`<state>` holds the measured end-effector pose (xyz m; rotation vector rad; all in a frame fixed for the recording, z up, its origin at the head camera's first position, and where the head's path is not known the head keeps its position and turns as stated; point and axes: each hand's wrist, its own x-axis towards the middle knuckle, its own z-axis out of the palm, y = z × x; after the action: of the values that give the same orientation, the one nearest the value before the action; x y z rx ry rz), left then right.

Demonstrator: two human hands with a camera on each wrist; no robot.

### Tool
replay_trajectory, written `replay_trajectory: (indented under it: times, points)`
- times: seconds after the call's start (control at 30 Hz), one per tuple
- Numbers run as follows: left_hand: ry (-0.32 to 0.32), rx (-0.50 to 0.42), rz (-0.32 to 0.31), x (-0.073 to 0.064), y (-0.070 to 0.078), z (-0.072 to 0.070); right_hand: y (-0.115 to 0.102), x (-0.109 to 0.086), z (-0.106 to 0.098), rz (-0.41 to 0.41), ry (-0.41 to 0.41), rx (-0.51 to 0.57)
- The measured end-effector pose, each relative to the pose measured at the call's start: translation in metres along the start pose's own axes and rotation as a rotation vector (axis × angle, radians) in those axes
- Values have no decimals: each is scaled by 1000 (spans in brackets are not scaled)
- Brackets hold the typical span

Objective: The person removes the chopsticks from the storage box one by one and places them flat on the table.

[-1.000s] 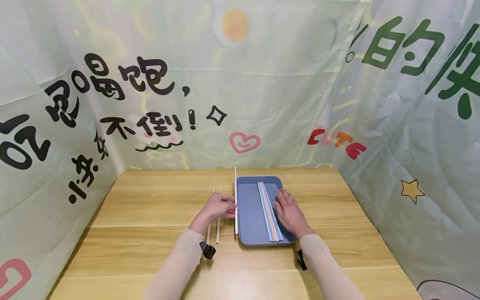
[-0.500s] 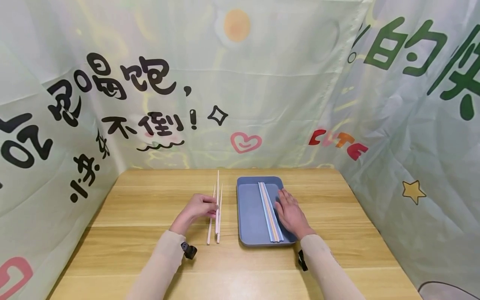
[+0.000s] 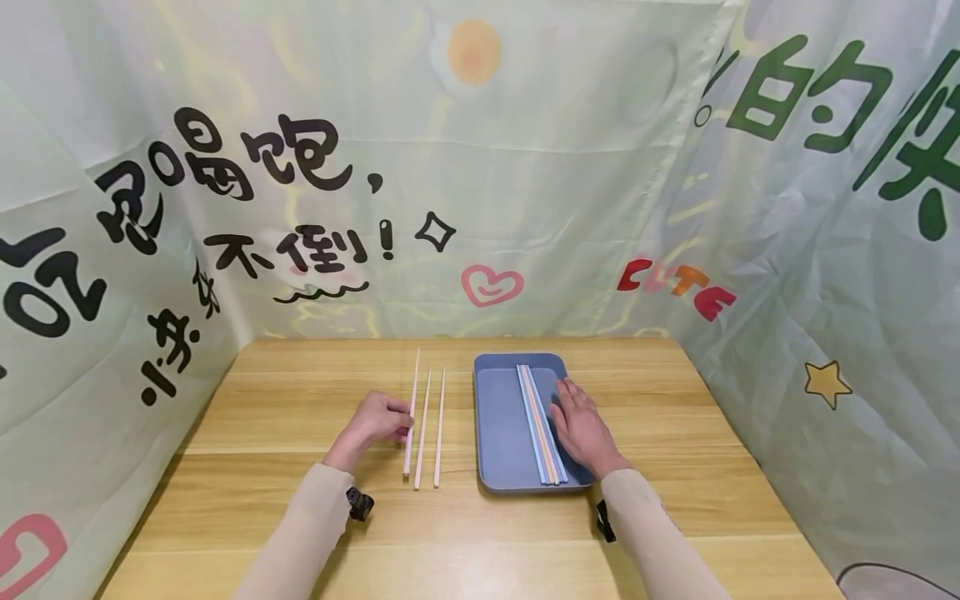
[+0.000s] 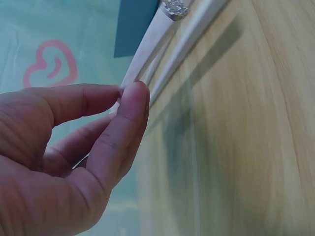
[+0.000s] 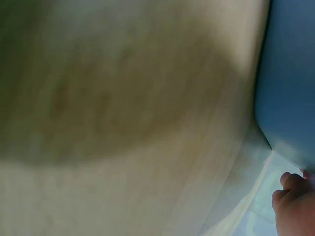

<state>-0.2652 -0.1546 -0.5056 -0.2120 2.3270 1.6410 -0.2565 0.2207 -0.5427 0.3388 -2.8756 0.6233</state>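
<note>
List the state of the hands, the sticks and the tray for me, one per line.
Left hand: pinching one stick.
Held stick: pinched, apart from the loose sticks; table contact unclear.
Loose sticks: two, lying on the table, apart, nearly parallel.
Tray: upright on the table, holding sticks.
Tray sticks: bunched, slanted.
Right hand: fingers extended, at tray's right side.

Two hands (image 3: 384,417) (image 3: 587,425), one tray (image 3: 498,425) — three pale chopsticks (image 3: 415,383) (image 3: 423,429) (image 3: 439,429) outside it, one chopstick bundle (image 3: 538,425) inside.
</note>
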Motion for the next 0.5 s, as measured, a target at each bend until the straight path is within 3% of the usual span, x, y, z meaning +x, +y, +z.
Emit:
replay_trajectory:
  times: [0.5]
  points:
    - [68,97,-6,-3,-11,0,0,0,0,-8,7,5]
